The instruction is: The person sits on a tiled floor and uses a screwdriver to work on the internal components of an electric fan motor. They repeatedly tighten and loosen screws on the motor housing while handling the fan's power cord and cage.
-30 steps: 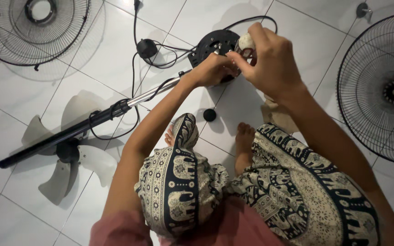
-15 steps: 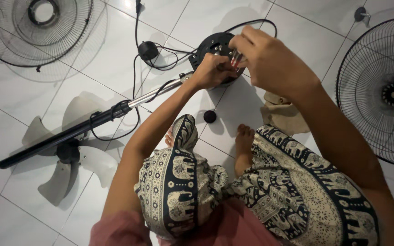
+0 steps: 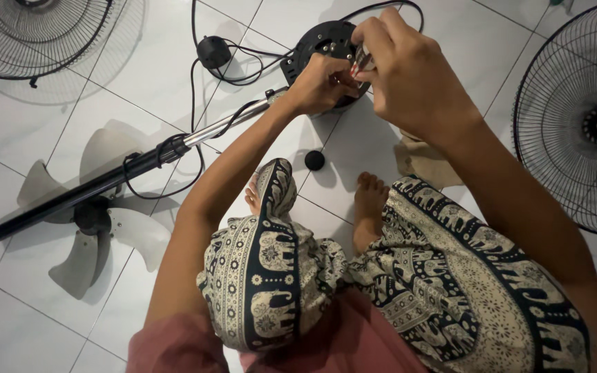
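A: Working right up at the top edge now. Left hand (image 3: 323,84) wrapped around the near rim of the round black motor housing (image 3: 326,43), fingers closed on it. Right hand (image 3: 409,72) curled just beside, fingertips pinched tight at the housing's right side on something small and shiny; cannot tell what.

B: And the housing itself?

A: Flat on the white tiled floor (image 3: 139,90), straight ahead of the bare feet, joined to the long pole (image 3: 105,181) slanting off to the left. Black cable (image 3: 222,65) looping round behind it.

B: Any room to move?

A: Tight on the flanks. Wire grille (image 3: 575,117) filling the right edge, second grille (image 3: 29,34) cut off at the top left corner. Pale fan blade (image 3: 98,231) under the pole, lower left. Small black knob (image 3: 314,160) and crumpled cloth (image 3: 423,157) near the feet. Bare tile between pole and knee, open enough.

B: Changed from half a second back?

A: Barely. Same clasp on the housing, same pinch. Right hand nudged a touch closer to the left; both hands slightly nearer the top edge.
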